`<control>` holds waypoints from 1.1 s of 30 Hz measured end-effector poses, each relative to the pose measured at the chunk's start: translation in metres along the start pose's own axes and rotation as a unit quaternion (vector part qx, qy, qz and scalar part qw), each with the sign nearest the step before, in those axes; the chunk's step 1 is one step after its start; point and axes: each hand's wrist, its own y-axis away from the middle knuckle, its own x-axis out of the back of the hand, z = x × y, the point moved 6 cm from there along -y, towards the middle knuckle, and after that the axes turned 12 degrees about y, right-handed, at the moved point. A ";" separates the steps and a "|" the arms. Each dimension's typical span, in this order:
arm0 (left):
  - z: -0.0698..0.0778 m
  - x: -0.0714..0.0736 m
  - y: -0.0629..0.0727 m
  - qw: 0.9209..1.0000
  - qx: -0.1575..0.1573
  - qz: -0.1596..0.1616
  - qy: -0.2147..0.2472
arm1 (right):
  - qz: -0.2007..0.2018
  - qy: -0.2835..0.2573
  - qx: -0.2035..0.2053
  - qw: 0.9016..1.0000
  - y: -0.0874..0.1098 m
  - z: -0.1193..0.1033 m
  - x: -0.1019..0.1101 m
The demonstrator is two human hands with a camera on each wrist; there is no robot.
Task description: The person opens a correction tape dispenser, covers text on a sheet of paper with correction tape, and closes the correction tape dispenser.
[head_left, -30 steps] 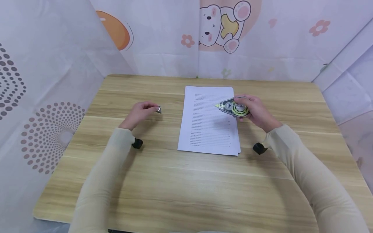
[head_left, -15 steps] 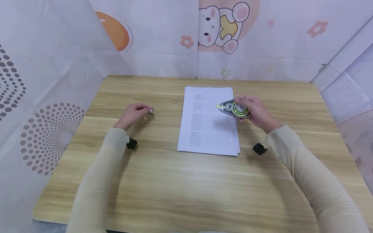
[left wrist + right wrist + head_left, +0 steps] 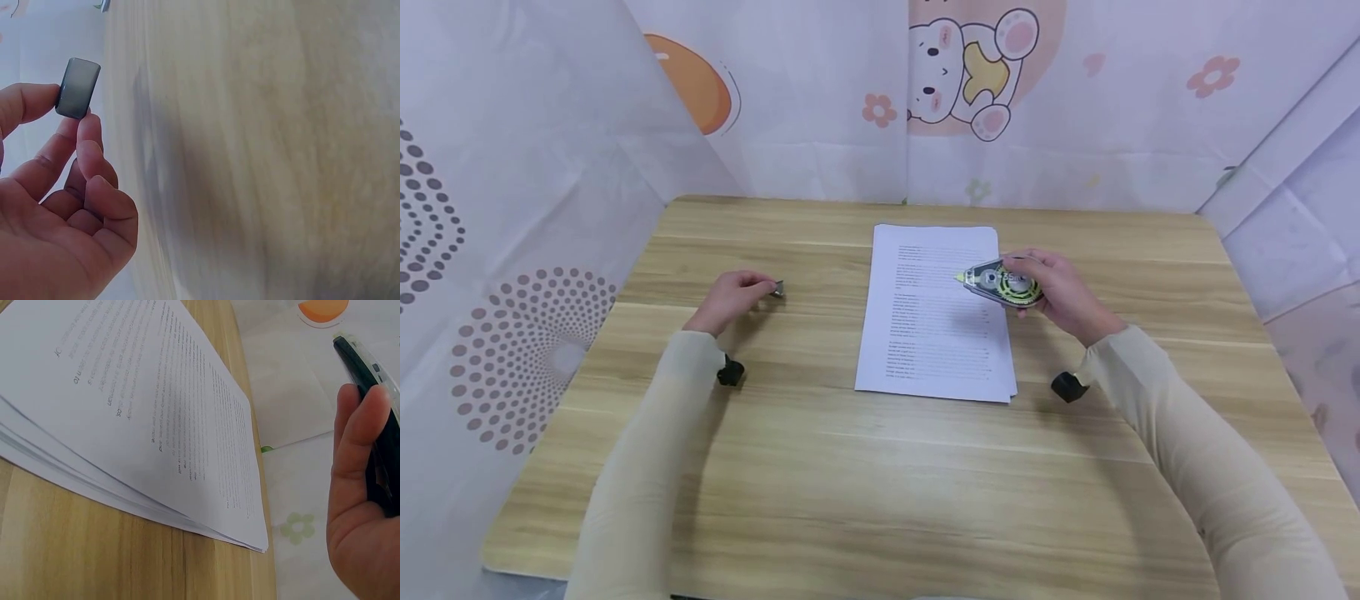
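Observation:
My left hand pinches a small glossy grey cap between thumb and fingertips, over the left part of the table. In the left wrist view the cap is a rounded rectangle, held clear of the wood. My right hand grips a correction tape dispenser, dark grey with yellow-green parts. Its bare tip points left, over the upper part of a stack of printed paper. In the right wrist view the dispenser is seen edge-on, partly hidden by the fingers.
The paper stack lies on a wooden table, its sheets slightly uneven at the lower right corner. Printed curtains hang behind the table and at both sides. A black wrist-camera block sits below the left cuff, another below the right one.
My left hand has moved left, away from the paper and slightly toward me, with the cap in its fingers. The right hand and the correction tape stay nearly in place.

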 end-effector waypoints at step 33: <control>-0.017 0.010 0.002 0.998 0.056 -0.004 -0.026 | 0.002 0.001 -0.011 1.000 -0.001 0.008 0.003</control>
